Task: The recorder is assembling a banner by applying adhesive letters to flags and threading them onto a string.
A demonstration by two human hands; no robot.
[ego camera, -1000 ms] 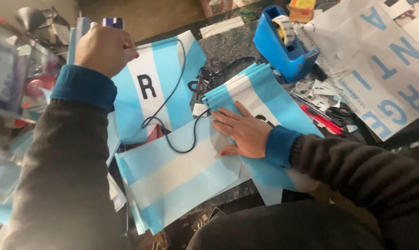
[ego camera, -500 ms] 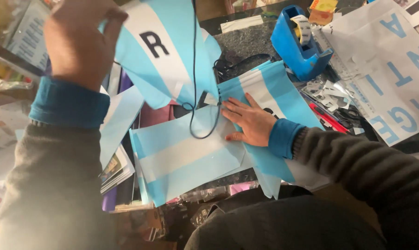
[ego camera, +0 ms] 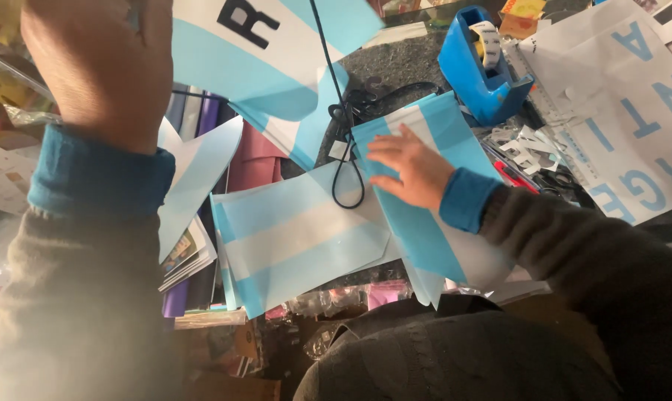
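My left hand is raised close to the camera, closed on a black cord from which a light-blue and white pennant flag with a black letter hangs. My right hand lies flat, fingers spread, on a stack of light-blue and white flags on the table. A second stack of the same flags lies just left of it, with the cord's loop resting on its top edge.
A blue tape dispenser stands behind my right hand. At the right lies a white sheet with cut-out blue letters, with paper scraps and red-handled scissors beside it. Coloured paper and booklets are piled at the left.
My left hand has lifted the cord and lettered flag up and toward the camera. My right hand has stayed pressed on the flag stack.
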